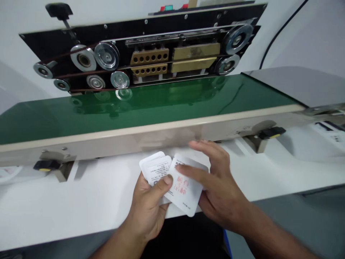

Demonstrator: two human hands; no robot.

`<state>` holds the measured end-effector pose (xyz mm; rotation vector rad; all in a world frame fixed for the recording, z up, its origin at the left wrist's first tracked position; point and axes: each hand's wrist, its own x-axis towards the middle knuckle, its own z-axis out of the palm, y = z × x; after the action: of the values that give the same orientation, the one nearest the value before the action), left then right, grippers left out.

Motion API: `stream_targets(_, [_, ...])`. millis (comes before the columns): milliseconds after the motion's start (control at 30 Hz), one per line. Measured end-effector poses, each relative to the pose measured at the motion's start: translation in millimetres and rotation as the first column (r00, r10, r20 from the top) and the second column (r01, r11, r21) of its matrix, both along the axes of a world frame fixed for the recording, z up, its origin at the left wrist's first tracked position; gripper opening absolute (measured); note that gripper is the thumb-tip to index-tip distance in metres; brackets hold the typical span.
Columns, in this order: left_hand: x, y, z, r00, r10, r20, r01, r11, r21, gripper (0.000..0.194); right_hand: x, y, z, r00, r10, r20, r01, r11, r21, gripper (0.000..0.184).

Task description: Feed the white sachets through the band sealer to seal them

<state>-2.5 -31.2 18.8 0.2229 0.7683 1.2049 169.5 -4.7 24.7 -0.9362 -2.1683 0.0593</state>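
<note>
My left hand is closed on a small stack of white printed pouches, thumb pressed on top. My right hand grips one white pouch with red print by its right edge, its index finger lying across the top. Both hands are close together over the front edge of the white table, just in front of the sealing machine.
A band sealer stands behind the hands, with a green conveyor belt and a black panel of rollers and brass blocks. Black-and-yellow knobs sit under the belt frame. A grey table lies at right.
</note>
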Motion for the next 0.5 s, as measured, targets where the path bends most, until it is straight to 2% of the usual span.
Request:
stream_targets(33, [0.2, -0.4, -0.2, 1.000, 0.005, -0.004, -0.005, 1.000, 0.005, 0.061, -1.1, -2.2, -2.3, 0.990, -0.065, -0.128, 0.060, 0.997, -0.043, 0.047])
stream_targets(67, [0.5, -0.7, -0.4, 1.000, 0.013, -0.008, -0.013, 1.000, 0.006, 0.064, -2.0, -4.6, -5.1, 0.946, -0.144, -0.291, 0.111, 0.986, -0.127, 0.045])
stream_targets(100, [0.9, -0.8, -0.5, 1.000, 0.023, -0.017, -0.022, 1.000, 0.005, 0.067, -2.7, -6.8, -7.8, 0.864, -0.229, -0.449, 0.124, 0.960, -0.252, 0.039])
stream_targets(167, [2.3, -0.8, -0.8, 0.999, 0.031, -0.031, -0.030, 0.999, 0.023, 0.073, -4.2, -9.6, -10.7, 0.670, -0.385, -0.635, 0.009, 0.859, -0.511, 0.024])
stream_targets(200, [3.4, -0.9, -1.2, 0.999, 0.030, -0.030, -0.029, 0.998, 0.047, 0.075, -5.0, -9.9, -10.2, 0.624, -0.438, -0.648, -0.092, 0.782, -0.617, 0.023])
stream_targets(267, [6.2, -1.3, -3.0, 0.999, 0.032, -0.025, -0.029, 0.995, 0.099, 0.081, -7.1, -8.7, -5.0, 0.651, -0.459, -0.604, -0.258, 0.615, -0.745, 0.030])
stream_targets(333, [9.4, -2.2, -6.4, 0.998, 0.052, -0.026, -0.049, 0.994, 0.096, 0.090, -8.9, -6.5, 2.9, 0.701, -0.439, -0.562, -0.320, 0.510, -0.799, 0.033])
stream_targets(367, [10.8, -2.6, -9.0, 0.997, 0.066, -0.034, -0.063, 0.995, 0.073, 0.095, -9.5, -5.5, 6.4, 0.720, -0.434, -0.542, -0.320, 0.484, -0.814, 0.034])
stream_targets(433, [12.6, -2.7, -15.7, 0.995, 0.067, -0.074, -0.068, 0.998, -0.008, 0.100, -9.9, -4.2, 10.8, 0.739, -0.444, -0.506, -0.281, 0.479, -0.832, 0.038])
stream_targets(500, [12.3, -1.5, -23.8, 0.988, 0.042, -0.147, -0.053, 0.996, -0.074, 0.095, -10.9, -4.0, 11.0, 0.753, -0.458, -0.472, -0.243, 0.473, -0.847, 0.042])
